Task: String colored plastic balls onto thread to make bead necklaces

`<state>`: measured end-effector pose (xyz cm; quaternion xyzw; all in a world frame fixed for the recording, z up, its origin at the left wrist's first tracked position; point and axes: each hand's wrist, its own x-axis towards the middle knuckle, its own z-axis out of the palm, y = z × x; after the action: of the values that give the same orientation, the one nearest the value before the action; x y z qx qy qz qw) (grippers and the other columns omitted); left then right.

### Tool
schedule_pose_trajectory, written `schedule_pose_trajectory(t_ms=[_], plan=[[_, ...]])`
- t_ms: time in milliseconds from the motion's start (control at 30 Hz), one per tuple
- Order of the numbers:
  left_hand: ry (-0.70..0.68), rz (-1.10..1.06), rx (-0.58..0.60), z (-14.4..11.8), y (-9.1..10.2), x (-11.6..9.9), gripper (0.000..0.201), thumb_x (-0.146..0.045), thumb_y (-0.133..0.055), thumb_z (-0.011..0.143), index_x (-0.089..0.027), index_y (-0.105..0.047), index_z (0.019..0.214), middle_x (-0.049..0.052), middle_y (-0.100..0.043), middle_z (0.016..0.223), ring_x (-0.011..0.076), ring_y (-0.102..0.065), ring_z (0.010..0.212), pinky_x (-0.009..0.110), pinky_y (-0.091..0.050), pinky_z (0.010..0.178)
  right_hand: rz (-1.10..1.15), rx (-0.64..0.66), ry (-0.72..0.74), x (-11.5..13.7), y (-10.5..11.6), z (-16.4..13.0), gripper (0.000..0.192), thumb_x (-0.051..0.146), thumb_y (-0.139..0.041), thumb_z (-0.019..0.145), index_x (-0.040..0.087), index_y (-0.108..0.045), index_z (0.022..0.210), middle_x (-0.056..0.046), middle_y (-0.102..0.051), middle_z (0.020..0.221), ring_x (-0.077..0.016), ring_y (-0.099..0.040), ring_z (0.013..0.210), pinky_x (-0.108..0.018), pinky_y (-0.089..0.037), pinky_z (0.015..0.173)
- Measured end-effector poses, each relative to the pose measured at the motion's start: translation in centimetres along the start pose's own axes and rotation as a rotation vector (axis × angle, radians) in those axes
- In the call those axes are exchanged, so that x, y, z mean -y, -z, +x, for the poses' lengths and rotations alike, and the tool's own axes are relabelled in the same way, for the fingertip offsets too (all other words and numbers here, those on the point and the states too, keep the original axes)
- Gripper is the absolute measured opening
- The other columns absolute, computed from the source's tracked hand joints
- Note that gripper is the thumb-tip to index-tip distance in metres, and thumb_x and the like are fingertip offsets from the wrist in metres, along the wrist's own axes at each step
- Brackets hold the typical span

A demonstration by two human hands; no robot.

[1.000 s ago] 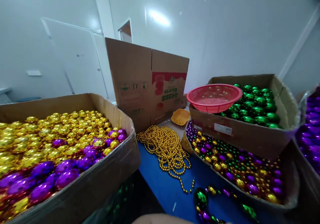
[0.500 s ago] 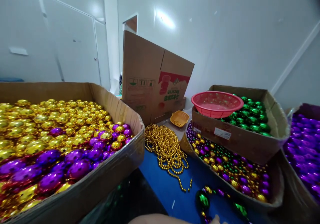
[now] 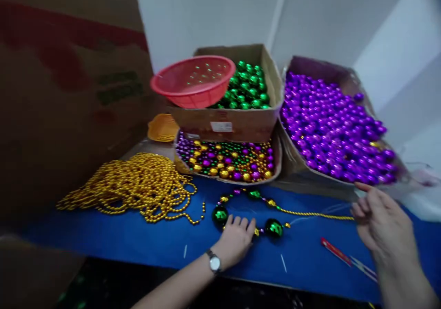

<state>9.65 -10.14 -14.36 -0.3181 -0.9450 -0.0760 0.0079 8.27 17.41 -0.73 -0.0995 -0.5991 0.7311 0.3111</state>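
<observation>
On the blue tabletop lies a bead necklace with large green balls and small gold, purple and green beads. My left hand, wearing a wristwatch, has its fingers bent over the near section of this necklace, hiding some beads. A thin gold bead strand runs from the necklace to my right hand. There the other fingers are curled at the strand's end while the index finger points toward the purple-bead box. A clear thread trails from the necklace toward the right hand. Red-handled snips lie beside it.
Gold bead chains are piled at left beside a large carton. A red basket rests on a box of green balls, above a tray of mixed beads. A box of purple balls stands at right.
The view has swung right and down, so the box of gold and purple balls has left it. Both hands, the snips and the whole necklace now show.
</observation>
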Motion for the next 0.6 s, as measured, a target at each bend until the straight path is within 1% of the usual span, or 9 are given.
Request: schedule_pose_trajectory(t_ms=[67,133,200,300,367,400,433,500,600], plan=[[-0.008,-0.014,0.007,0.5,-0.4,0.1,0.057,-0.031,-0.054,0.083,-0.016,-0.034,0.134,0.014,-0.055,0.113,0.0288,-0.050,0.098,0.048,-0.036,0.090,-0.035,0.005,0.040,-1.3,0.5,1.0,0.019,0.030,-0.073,0.074,0.014,-0.068,0.084,0.006,-0.037,0.052,-0.0060,-0.032,0.047,-0.021,-0.025,0.041],[-0.028,-0.017,0.021,0.9,-0.7,0.1,0.054,-0.027,-0.052,0.084,-0.016,-0.035,0.134,0.012,-0.055,0.115,0.0280,-0.050,0.098,0.047,-0.036,0.092,-0.059,0.000,0.051,-1.7,0.5,1.7,0.022,0.031,-0.071,0.076,0.014,-0.069,0.089,0.005,-0.037,0.053,-0.0066,-0.032,0.049,-0.022,-0.025,0.043],[-0.052,-0.008,0.039,1.3,-0.9,0.3,0.047,-0.021,-0.048,0.086,-0.015,-0.038,0.132,0.011,-0.057,0.112,0.0271,-0.051,0.096,0.047,-0.037,0.091,-0.073,-0.012,0.047,-1.7,0.5,2.2,0.021,0.030,-0.069,0.077,0.013,-0.069,0.091,0.005,-0.037,0.054,-0.0067,-0.033,0.050,-0.023,-0.025,0.045],[-0.093,0.019,0.078,1.8,-0.6,0.9,0.036,-0.009,-0.040,0.086,-0.015,-0.049,0.121,0.009,-0.060,0.105,0.0254,-0.052,0.092,0.044,-0.039,0.088,-0.078,-0.030,0.046,-1.7,0.9,3.0,0.021,0.030,-0.067,0.080,0.013,-0.069,0.092,0.005,-0.037,0.055,-0.0069,-0.034,0.052,-0.023,-0.026,0.046],[-0.111,0.028,0.105,1.9,-0.2,1.5,0.036,-0.004,-0.038,0.085,-0.015,-0.052,0.116,0.009,-0.061,0.101,0.0244,-0.053,0.090,0.043,-0.040,0.087,-0.077,-0.044,0.041,-1.8,1.5,3.5,0.020,0.029,-0.066,0.081,0.014,-0.068,0.093,0.005,-0.036,0.056,-0.0068,-0.034,0.053,-0.023,-0.026,0.047],[-0.111,0.027,0.117,1.8,0.1,1.7,0.037,-0.003,-0.039,0.084,-0.015,-0.052,0.117,0.009,-0.061,0.099,0.0240,-0.053,0.089,0.042,-0.040,0.086,-0.076,-0.047,0.033,-2.0,1.8,3.6,0.020,0.029,-0.066,0.081,0.014,-0.068,0.094,0.005,-0.035,0.056,-0.0066,-0.033,0.053,-0.022,-0.026,0.047],[-0.101,0.021,0.125,1.8,0.4,1.9,0.039,-0.004,-0.040,0.084,-0.015,-0.050,0.120,0.009,-0.061,0.099,0.0240,-0.053,0.089,0.043,-0.040,0.087,-0.075,-0.047,0.019,-2.1,2.0,3.6,0.020,0.029,-0.065,0.082,0.014,-0.068,0.094,0.006,-0.035,0.056,-0.0063,-0.033,0.052,-0.022,-0.026,0.046],[-0.074,-0.020,0.124,2.1,0.9,1.8,0.045,-0.013,-0.046,0.084,-0.015,-0.043,0.128,0.010,-0.061,0.103,0.0254,-0.053,0.092,0.044,-0.040,0.088,-0.075,-0.021,-0.022,-2.3,1.9,3.1,0.021,0.031,-0.064,0.083,0.015,-0.067,0.096,0.006,-0.034,0.055,-0.0057,-0.032,0.050,-0.021,-0.026,0.045],[-0.088,-0.123,0.070,3.8,1.3,0.2,0.061,-0.032,-0.053,0.083,-0.016,-0.030,0.137,0.014,-0.052,0.123,0.0295,-0.047,0.108,0.046,-0.038,0.094,-0.083,0.077,-0.087,-2.3,0.9,1.5,0.024,0.036,-0.062,0.084,0.017,-0.066,0.097,0.007,-0.034,0.055,-0.0055,-0.034,0.048,-0.019,-0.028,0.044]])
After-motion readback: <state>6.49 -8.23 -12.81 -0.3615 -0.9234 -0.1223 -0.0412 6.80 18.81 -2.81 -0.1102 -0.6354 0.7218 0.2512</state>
